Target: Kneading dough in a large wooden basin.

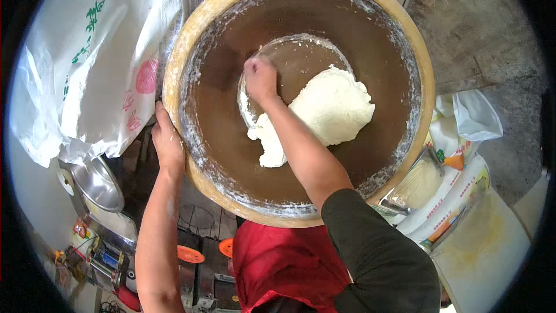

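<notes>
A large round basin, brown inside with a thick yellowish rim, lies before me. Pale dough rests on its bottom as one big lump, with a ragged smaller part toward the lower left. My right hand is curled into a fist, slightly blurred, at the left side of the basin's bottom. It is up and left of the big lump, and my forearm crosses over part of the dough. My left hand grips the basin's left rim from outside; some of its fingers are hidden.
White plastic sacks with printing stand against the left of the basin. Below them is a shiny metal bowl. More printed packages lie at the right, beside a pale board-like surface. Dried flour crusts the basin's inner wall.
</notes>
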Demonstrator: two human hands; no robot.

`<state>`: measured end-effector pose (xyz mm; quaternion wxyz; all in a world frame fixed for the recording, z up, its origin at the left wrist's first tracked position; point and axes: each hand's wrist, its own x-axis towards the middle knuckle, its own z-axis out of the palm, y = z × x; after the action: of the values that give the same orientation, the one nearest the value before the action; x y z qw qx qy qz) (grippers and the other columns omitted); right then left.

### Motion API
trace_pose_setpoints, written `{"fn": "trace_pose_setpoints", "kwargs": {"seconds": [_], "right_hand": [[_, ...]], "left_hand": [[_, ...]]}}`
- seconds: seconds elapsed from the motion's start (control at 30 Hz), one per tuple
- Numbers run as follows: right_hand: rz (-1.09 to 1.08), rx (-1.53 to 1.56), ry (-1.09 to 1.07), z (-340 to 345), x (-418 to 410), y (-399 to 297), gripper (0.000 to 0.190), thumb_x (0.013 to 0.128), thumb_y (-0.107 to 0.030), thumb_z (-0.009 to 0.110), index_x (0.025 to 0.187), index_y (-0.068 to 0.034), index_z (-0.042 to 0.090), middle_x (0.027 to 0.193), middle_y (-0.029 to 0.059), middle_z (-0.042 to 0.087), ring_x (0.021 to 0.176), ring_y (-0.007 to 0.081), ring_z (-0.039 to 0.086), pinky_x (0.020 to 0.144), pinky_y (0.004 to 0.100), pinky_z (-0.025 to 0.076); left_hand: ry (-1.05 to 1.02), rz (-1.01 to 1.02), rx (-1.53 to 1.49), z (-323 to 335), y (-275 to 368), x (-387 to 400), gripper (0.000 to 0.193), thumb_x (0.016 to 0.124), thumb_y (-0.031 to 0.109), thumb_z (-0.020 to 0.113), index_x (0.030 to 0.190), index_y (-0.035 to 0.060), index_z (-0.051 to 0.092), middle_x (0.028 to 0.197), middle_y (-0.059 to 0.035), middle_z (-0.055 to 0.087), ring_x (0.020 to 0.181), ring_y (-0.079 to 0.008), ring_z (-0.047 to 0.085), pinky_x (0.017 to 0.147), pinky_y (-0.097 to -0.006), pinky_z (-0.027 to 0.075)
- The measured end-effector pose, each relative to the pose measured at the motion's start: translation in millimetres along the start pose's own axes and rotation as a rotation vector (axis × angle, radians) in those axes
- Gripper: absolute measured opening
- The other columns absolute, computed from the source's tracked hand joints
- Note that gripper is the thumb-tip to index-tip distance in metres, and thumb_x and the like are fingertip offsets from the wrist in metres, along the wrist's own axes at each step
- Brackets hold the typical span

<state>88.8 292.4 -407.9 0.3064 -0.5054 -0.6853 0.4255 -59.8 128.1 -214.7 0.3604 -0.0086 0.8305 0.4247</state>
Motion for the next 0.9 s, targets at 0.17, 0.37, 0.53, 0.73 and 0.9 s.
{"fn": "trace_pose_setpoints", "kwargs": {"seconds": [0.17, 0.37, 0.53, 0.73, 0.9], "right_hand": [[-0.074, -0.002, -0.421, -14, -21, -8, 0.014, 0.090, -0.011, 0.059, 0.087, -0.002, 0.069, 0.095, 0.0193, 0.067, 0.096, 0.0401, 0.064, 0.086, 0.0470, 0.051], [0.105, -0.056, -0.180, -25, 17, -4, 0.021, 0.094, -0.017, 0.057, 0.087, -0.002, 0.070, 0.096, 0.0216, 0.070, 0.090, 0.0416, 0.067, 0.082, 0.0475, 0.053], [0.090, -0.088, -0.480, -17, -33, -8, 0.022, 0.092, -0.019, 0.059, 0.084, -0.001, 0.070, 0.089, 0.0250, 0.068, 0.086, 0.0427, 0.067, 0.078, 0.0490, 0.052], [0.119, -0.230, -0.689, -24, -46, 1, 0.023, 0.088, -0.024, 0.065, 0.086, -0.003, 0.075, 0.085, 0.0226, 0.070, 0.080, 0.0384, 0.069, 0.075, 0.0447, 0.054], [-0.067, -0.658, -1.328, -27, -49, -21, 0.027, 0.088, -0.019, 0.060, 0.090, 0.005, 0.075, 0.096, 0.0259, 0.072, 0.094, 0.0409, 0.070, 0.086, 0.0481, 0.054]], "left_hand": [[0.017, 0.004, 0.000, -7, -9, 4, 0.077, 0.104, 0.059, 0.038, 0.118, -0.0107, 0.065, 0.114, -0.0159, 0.069, 0.105, -0.0227, 0.062, 0.097, -0.0358, 0.045], [0.041, 0.026, 0.028, 3, 1, -1, 0.077, 0.104, 0.059, 0.036, 0.117, -0.0114, 0.065, 0.112, -0.0177, 0.070, 0.105, -0.0239, 0.063, 0.097, -0.0371, 0.045], [0.067, 0.073, 0.140, 2, 1, -1, 0.080, 0.103, 0.061, 0.033, 0.114, -0.0115, 0.065, 0.106, -0.0218, 0.072, 0.105, -0.0272, 0.065, 0.098, -0.0396, 0.044], [0.053, 0.050, 0.130, 0, -2, 3, 0.082, 0.102, 0.063, 0.035, 0.114, -0.0124, 0.065, 0.107, -0.0228, 0.071, 0.106, -0.0275, 0.065, 0.098, -0.0393, 0.045], [0.055, 0.035, 0.125, 0, 2, 0, 0.086, 0.101, 0.065, 0.037, 0.114, -0.0152, 0.064, 0.106, -0.0246, 0.071, 0.105, -0.0278, 0.065, 0.097, -0.0386, 0.045]]}}
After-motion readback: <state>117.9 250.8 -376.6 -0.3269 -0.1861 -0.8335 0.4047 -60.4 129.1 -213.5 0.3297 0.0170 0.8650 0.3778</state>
